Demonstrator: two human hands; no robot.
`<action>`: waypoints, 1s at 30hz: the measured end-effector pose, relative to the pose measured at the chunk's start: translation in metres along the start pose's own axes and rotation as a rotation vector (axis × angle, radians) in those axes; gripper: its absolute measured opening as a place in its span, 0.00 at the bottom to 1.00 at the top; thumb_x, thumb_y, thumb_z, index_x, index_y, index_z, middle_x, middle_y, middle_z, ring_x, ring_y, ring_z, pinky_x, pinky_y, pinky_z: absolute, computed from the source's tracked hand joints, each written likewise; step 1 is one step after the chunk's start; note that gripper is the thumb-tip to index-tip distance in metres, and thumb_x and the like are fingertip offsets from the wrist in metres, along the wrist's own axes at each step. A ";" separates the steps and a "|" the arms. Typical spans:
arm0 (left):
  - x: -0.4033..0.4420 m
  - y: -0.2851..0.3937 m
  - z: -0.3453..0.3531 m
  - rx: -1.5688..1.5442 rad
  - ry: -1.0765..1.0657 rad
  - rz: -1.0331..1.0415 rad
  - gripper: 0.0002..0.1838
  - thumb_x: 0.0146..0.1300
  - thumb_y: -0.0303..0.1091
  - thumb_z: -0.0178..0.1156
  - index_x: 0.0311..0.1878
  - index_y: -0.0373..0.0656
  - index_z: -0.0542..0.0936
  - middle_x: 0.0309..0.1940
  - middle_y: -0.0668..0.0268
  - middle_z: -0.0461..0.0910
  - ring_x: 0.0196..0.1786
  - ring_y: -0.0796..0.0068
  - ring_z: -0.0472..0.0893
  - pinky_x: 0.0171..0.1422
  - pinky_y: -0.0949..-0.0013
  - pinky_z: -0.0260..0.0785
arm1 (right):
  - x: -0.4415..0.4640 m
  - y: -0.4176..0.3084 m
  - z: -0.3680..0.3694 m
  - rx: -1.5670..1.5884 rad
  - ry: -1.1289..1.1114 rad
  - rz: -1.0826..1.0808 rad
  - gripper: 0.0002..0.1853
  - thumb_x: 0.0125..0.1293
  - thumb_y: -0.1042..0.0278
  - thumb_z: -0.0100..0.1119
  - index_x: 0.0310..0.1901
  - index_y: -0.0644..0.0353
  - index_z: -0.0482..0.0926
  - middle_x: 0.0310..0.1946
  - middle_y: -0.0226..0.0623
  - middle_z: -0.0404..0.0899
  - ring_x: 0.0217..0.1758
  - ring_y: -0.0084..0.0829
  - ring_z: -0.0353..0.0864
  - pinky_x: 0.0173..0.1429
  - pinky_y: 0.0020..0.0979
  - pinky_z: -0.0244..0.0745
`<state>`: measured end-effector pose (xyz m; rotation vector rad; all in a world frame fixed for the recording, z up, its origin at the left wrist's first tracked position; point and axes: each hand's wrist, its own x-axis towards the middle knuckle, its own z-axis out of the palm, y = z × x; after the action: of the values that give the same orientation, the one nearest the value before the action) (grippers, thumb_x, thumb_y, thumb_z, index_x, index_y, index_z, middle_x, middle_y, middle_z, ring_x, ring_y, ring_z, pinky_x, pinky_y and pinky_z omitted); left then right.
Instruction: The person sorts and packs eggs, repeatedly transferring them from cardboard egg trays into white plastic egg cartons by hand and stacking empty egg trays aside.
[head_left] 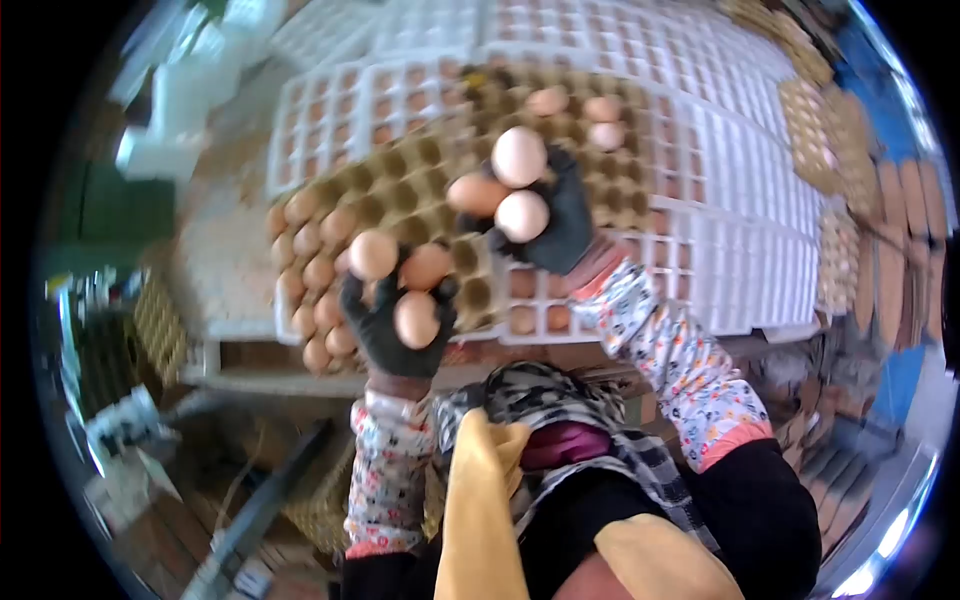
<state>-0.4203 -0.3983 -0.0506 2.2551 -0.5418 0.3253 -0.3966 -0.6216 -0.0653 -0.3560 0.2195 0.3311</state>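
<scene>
My left hand [388,342], in a dark glove, closes around several eggs: a pale egg [373,254], a browner egg [427,266] and a light brown egg [416,319]. It is over the near side of a pulp egg tray [385,188], whose left cups hold several eggs [318,271]. My right hand [568,215], gloved too, grips a cream egg [519,156], a brown egg [477,194] and a pale egg [522,216]. Beneath and beyond it lies a second pulp tray [618,185] with a few eggs [605,136] in its cups. The fingertips are partly hidden by the eggs.
White plastic egg trays [745,200] with eggs showing through them cover much of the table. Stacked pulp trays with eggs [808,135] stand at the far right. White foam-like boxes [185,110] are at the upper left. The table's wooden front edge [290,382] runs before me.
</scene>
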 end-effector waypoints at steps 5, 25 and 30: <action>0.018 0.121 0.091 -0.994 -0.009 -0.692 0.17 0.64 0.41 0.52 0.50 0.39 0.74 0.43 0.60 0.78 0.39 0.68 0.79 0.37 0.68 0.76 | -0.125 -0.049 -0.075 -0.190 0.210 -0.182 0.24 0.74 0.52 0.41 0.64 0.56 0.64 0.55 0.32 0.74 0.52 0.30 0.78 0.47 0.33 0.78; 0.160 0.269 0.516 -0.182 -0.529 0.135 0.17 0.60 0.40 0.56 0.51 0.45 0.77 0.46 0.50 0.77 0.49 0.48 0.77 0.55 0.53 0.69 | -0.234 -0.393 -0.287 -1.070 0.575 -0.342 0.24 0.58 0.61 0.64 0.55 0.61 0.76 0.43 0.39 0.81 0.46 0.30 0.80 0.51 0.28 0.76; 0.133 0.260 0.541 -0.074 -0.566 0.128 0.22 0.57 0.38 0.57 0.57 0.50 0.73 0.57 0.52 0.70 0.57 0.50 0.72 0.62 0.53 0.65 | -0.199 -0.376 -0.322 -0.874 0.734 -0.721 0.16 0.62 0.66 0.58 0.49 0.64 0.77 0.40 0.35 0.81 0.42 0.24 0.79 0.47 0.27 0.76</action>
<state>-0.3947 -0.9954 -0.1923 2.2340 -0.9729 -0.2819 -0.4967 -1.1302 -0.1929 -1.3801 0.6405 -0.4683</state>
